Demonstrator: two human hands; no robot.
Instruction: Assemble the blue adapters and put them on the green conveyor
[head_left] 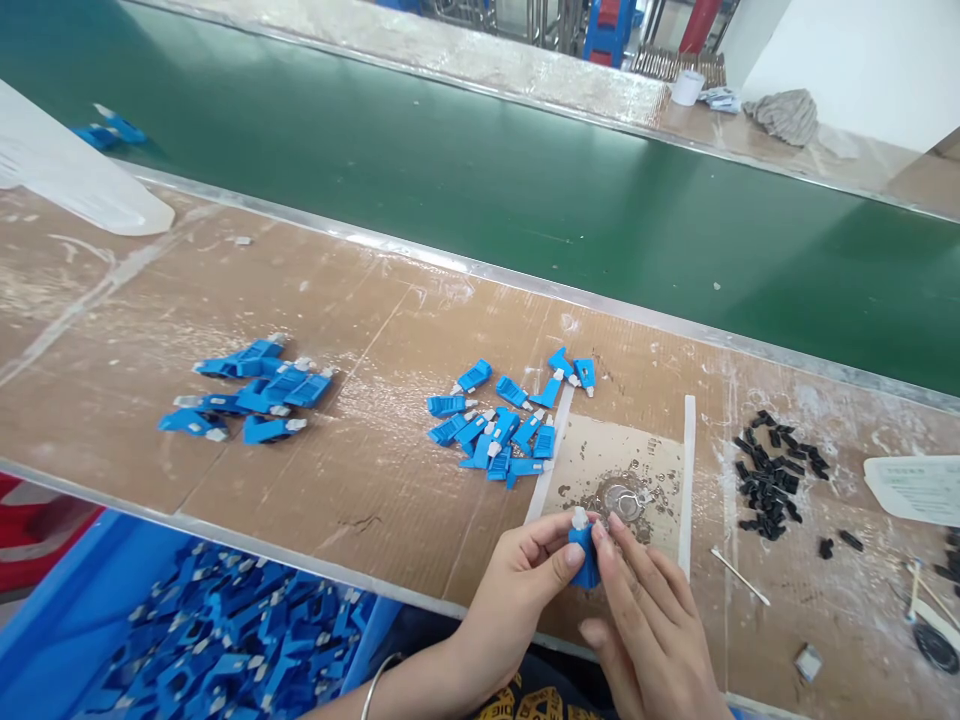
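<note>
My left hand (517, 590) and my right hand (649, 625) meet at the near edge of the worn brown bench (360, 480). Between their fingertips they pinch one small blue plastic connector (583, 558) with a white tip pointing up. Just beyond the hands lies a pale square pad (660, 462) with a round metal fitting (622, 498) in it. A loose pile of blue connectors (502, 425) lies to the left of the pad. A second blue pile (251, 392) lies further left.
Small black parts (772, 475) are heaped to the right, with a thin stick (739, 576) near them. A blue bin (217, 640) of connectors sits below the bench edge. A green conveyor belt (487, 180) runs behind the bench. A white paper (919, 487) lies far right.
</note>
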